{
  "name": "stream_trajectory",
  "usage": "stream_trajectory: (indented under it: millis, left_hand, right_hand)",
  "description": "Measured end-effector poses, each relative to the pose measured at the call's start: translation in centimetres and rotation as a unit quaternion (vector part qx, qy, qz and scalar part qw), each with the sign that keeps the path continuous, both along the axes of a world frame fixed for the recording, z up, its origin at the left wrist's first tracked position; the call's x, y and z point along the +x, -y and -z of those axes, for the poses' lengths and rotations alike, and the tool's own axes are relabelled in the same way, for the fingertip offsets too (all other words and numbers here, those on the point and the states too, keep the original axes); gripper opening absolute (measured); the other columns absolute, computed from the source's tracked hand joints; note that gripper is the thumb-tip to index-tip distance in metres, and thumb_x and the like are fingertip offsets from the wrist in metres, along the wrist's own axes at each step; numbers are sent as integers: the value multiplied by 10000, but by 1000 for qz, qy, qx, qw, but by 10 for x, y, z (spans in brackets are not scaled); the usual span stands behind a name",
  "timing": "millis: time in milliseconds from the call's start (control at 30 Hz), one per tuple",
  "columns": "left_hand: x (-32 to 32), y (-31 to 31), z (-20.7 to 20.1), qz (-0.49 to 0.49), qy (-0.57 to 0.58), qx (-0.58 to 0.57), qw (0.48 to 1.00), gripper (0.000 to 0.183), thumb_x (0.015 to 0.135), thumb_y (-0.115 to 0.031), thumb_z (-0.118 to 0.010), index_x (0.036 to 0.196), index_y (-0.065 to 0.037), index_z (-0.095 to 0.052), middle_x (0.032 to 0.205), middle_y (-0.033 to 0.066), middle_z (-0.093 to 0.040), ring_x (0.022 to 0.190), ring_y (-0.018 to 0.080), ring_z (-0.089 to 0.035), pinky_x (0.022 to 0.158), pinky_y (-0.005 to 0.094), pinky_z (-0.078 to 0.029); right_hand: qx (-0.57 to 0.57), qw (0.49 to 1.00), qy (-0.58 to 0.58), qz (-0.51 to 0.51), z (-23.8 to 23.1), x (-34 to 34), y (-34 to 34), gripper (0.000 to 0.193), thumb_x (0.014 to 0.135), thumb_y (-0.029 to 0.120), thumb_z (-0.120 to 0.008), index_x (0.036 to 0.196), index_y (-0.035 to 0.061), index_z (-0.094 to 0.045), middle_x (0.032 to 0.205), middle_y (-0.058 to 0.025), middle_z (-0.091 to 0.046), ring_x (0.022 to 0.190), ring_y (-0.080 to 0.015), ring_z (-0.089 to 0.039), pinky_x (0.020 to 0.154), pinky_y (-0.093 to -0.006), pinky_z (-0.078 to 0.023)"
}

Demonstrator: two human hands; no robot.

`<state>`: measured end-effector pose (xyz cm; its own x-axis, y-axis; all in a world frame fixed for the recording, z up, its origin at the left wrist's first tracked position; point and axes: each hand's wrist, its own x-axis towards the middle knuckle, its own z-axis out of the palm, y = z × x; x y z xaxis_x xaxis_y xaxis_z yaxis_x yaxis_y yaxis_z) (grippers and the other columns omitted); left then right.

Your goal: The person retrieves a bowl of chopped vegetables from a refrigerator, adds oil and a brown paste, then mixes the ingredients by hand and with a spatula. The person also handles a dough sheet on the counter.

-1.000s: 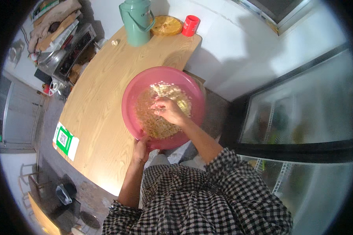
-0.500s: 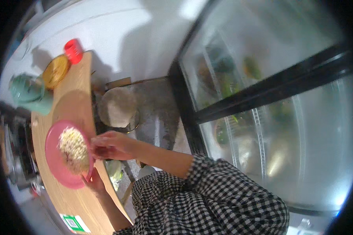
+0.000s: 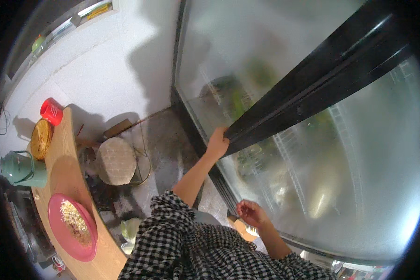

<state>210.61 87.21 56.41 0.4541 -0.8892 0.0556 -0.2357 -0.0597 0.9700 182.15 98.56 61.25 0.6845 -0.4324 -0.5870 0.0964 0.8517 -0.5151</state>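
My left hand (image 3: 218,143) reaches forward to the tall glass-fronted fridge and is closed round the edge of its black door frame (image 3: 284,105), near the lower end. Its fingertips are partly hidden behind the frame. Lower and to the right, my right hand (image 3: 253,213) hovers in front of the fogged glass door (image 3: 354,186), its fingers curled in and no object showing in them. Blurred green and pale items sit on racks behind the glass. A pink bowl (image 3: 92,228) of pale, chopped-looking food stands on the wooden table at left, away from both hands.
On the curved wooden table (image 3: 66,173) stand a green jug with a handle (image 3: 25,169), a yellow-brown round dish (image 3: 42,139) and a red cup (image 3: 51,112). A round stool (image 3: 116,161) is on the floor between table and fridge. Something pale green (image 3: 130,228) lies by the table.
I have turned right, from the table toward the fridge. My left hand has left the bowl and taken hold of the door frame. My right hand has moved from the bowl to the glass.
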Motion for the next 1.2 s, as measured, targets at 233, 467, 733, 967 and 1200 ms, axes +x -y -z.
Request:
stream_trajectory:
  millis: [233,467,733,967,1200]
  left_hand:
    - [-8,-2,5,13,79,-53,995,348,767,67,-508,1097,-40,-487,1073,206,-521,1036,453,-507,831,496,-430]
    - [65,-95,30,14,59,-5,998,454,738,67,-512,1181,-33,-508,1078,192,-579,1045,394,-552,864,441,-450]
    - [271,-247,83,-190,48,67,978,445,752,103,-458,1171,19,-580,1112,127,-606,1025,233,-564,849,323,-454]
    - [341,-291,118,-234,-125,67,962,315,857,61,-439,1131,67,-594,1080,90,-622,1014,224,-560,871,323,-453]
    - [202,-157,174,-88,-366,285,882,383,942,-301,-596,1219,-37,-566,1124,72,-627,1021,149,-597,842,304,-481]
  right_hand:
    - [5,1000,-13,9,9,-28,10,261,935,275,-594,902,17,-613,875,-79,-628,770,-170,-588,597,-219,-463]
    - [-30,999,24,-2,9,36,34,273,954,280,-574,944,15,-637,869,-70,-624,783,-157,-577,702,-250,-463]
    - [39,993,108,-15,33,187,53,245,974,217,-552,987,-17,-625,919,-94,-636,823,-183,-591,758,-303,-489]
    - [57,993,99,1,55,247,69,244,974,224,-561,997,-8,-632,922,-80,-653,868,-183,-629,767,-289,-515]
    - [78,992,68,73,73,268,116,244,968,200,-565,1008,-31,-635,949,-107,-662,851,-193,-628,767,-296,-505]
